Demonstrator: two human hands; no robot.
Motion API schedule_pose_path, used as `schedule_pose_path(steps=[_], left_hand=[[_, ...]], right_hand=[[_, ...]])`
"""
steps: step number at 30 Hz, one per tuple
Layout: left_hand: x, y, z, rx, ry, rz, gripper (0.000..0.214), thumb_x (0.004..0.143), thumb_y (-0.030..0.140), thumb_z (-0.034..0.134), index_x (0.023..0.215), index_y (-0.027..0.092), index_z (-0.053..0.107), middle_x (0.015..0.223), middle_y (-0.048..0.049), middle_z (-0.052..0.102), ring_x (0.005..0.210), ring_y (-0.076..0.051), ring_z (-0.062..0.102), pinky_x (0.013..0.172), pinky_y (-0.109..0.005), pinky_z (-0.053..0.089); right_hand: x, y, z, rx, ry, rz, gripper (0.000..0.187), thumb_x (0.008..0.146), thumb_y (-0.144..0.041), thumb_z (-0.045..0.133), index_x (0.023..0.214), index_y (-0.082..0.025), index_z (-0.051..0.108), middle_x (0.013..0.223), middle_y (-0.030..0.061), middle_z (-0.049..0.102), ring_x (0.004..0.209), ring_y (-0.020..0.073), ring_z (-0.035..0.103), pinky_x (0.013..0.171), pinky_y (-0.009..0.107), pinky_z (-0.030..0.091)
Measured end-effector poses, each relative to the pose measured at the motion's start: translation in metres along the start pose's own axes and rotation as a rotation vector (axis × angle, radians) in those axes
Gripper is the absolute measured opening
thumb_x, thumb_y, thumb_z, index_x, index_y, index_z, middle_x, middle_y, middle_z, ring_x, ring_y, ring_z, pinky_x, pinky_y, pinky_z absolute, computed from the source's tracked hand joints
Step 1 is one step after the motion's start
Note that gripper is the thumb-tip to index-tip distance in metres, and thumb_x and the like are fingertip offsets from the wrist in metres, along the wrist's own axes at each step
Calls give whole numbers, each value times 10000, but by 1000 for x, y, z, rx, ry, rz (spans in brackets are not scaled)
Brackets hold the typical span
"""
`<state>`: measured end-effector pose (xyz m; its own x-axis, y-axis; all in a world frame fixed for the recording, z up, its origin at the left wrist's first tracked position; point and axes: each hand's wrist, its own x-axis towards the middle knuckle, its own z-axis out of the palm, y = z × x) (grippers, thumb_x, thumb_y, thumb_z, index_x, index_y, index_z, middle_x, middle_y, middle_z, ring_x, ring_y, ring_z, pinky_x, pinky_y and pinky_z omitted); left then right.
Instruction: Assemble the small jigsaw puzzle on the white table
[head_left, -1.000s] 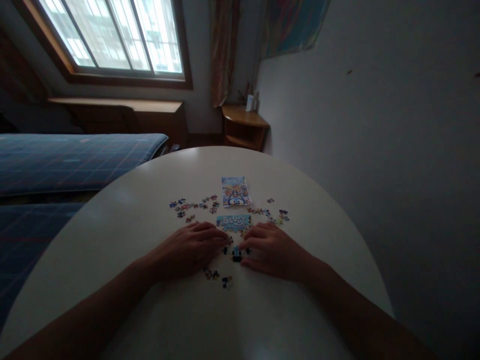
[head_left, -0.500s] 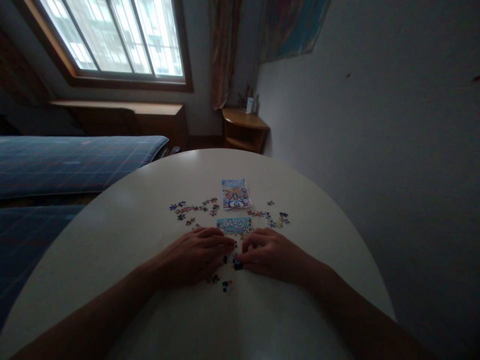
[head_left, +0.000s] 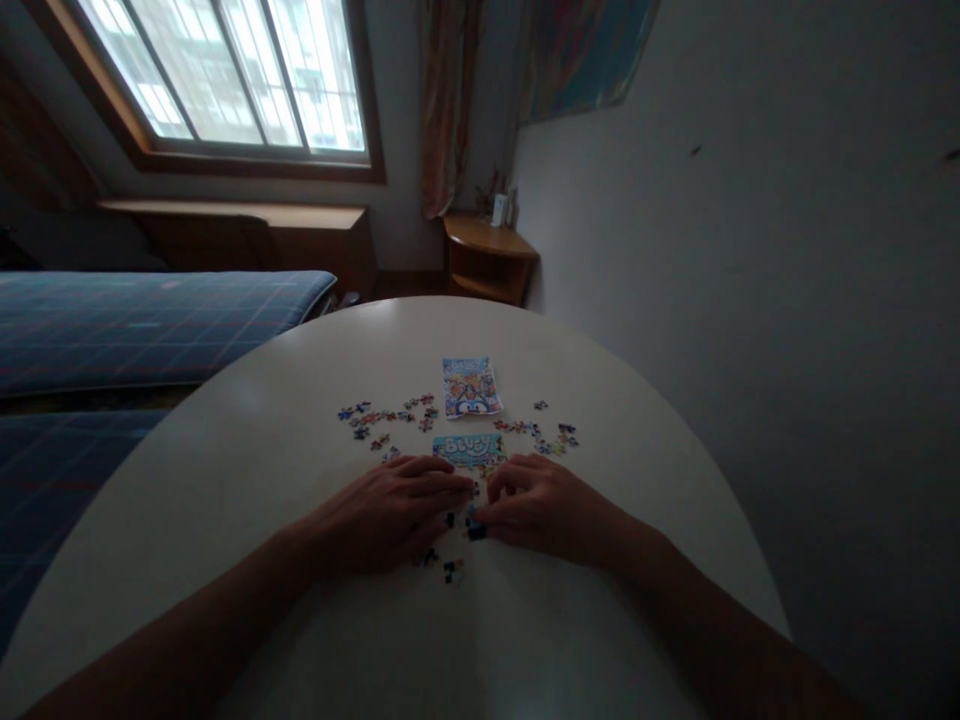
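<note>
My right hand [head_left: 529, 503] is closed, thumb and fingertips pinching at a dark blue jigsaw piece [head_left: 475, 531] on the table. Opposite it, my left hand [head_left: 401, 508] lies low with fingers stretched out, their tips touching the table beside small puzzle pieces [head_left: 475, 488]. Its palm side is hidden. Just beyond both hands is the joined top strip of the jigsaw puzzle [head_left: 470, 449], light blue with white lettering. Closer to me lie a few loose pieces [head_left: 453, 571], one partly under my left hand.
A colourful picture sheet [head_left: 471, 388] lies behind the puzzle strip. Several loose pieces are scattered to the left [head_left: 386, 416] and right [head_left: 551, 440]. The round white table [head_left: 600, 620] stands near a wall, with a plaid-covered bed [head_left: 150, 325] on the left.
Both hands stay in nearly the same place. My left fingertips have shifted slightly right, and the right hand's fingers have moved very little.
</note>
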<state>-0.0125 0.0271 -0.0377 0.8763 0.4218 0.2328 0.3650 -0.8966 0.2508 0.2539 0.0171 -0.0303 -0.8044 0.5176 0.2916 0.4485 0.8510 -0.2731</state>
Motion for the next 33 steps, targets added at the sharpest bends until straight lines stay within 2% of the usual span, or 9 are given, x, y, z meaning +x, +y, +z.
schedule_pose_path(steps=[3,7,10,14,18,21,25,27,33], left_hand=[[-1,-2,-1,-8,48,-2,417,953,190,494,1369,231,509,1364,-41,599,1264,-232,511,1033,-431,476],[-6,-6,-8,-17,78,-23,322,926,229,564,1246,217,592,1263,-62,648,1155,-231,574,976,-423,503],[-11,-10,-15,-23,103,-42,246,906,247,596,1148,222,634,1168,-60,673,1079,-222,599,931,-410,517],[-15,-13,-20,-55,83,-55,244,881,290,637,1118,230,646,1125,-61,676,1038,-221,606,893,-397,524],[-17,-14,-23,-69,63,-74,235,868,293,655,1093,229,666,1082,-57,690,1006,-214,624,875,-378,532],[-22,-21,-27,-44,111,-85,195,879,279,635,1059,232,693,1022,-49,706,950,-191,646,873,-354,539],[-31,-33,-33,10,177,-103,145,901,246,606,999,242,713,958,-21,719,887,-161,669,1032,-417,465],[-33,-35,-33,9,179,-104,127,907,244,605,975,241,713,945,-15,719,879,-156,670,1062,-433,436],[-25,-25,-22,-24,134,-98,140,930,301,613,1007,230,705,958,-34,706,895,-168,638,835,-329,523]], right_hand=[[-3,3,-9,36,-1,41,145,931,-350,618,967,-250,717,930,30,667,848,156,587,803,314,446],[-15,16,-28,72,37,196,144,907,-329,642,859,-208,703,863,38,662,827,160,600,799,324,449],[-27,30,-40,94,51,315,121,895,-292,638,848,-207,711,813,36,650,767,155,594,742,306,456],[-36,40,-47,166,10,404,102,854,-297,674,872,-217,736,844,46,667,782,163,607,754,307,479],[-35,39,-48,203,-28,421,135,840,-318,689,916,-225,752,898,53,685,806,171,622,744,303,486],[-35,38,-47,219,-45,411,147,839,-318,689,936,-232,759,893,50,684,793,167,624,725,296,488],[-36,43,-44,226,-59,408,111,842,-294,685,894,-236,764,874,42,678,786,159,623,743,299,492],[-37,45,-43,233,-71,412,116,854,-295,669,879,-230,761,872,43,675,785,158,622,743,298,494],[-35,43,-44,216,-76,433,137,864,-304,650,881,-218,754,859,48,672,754,156,619,689,282,486]])
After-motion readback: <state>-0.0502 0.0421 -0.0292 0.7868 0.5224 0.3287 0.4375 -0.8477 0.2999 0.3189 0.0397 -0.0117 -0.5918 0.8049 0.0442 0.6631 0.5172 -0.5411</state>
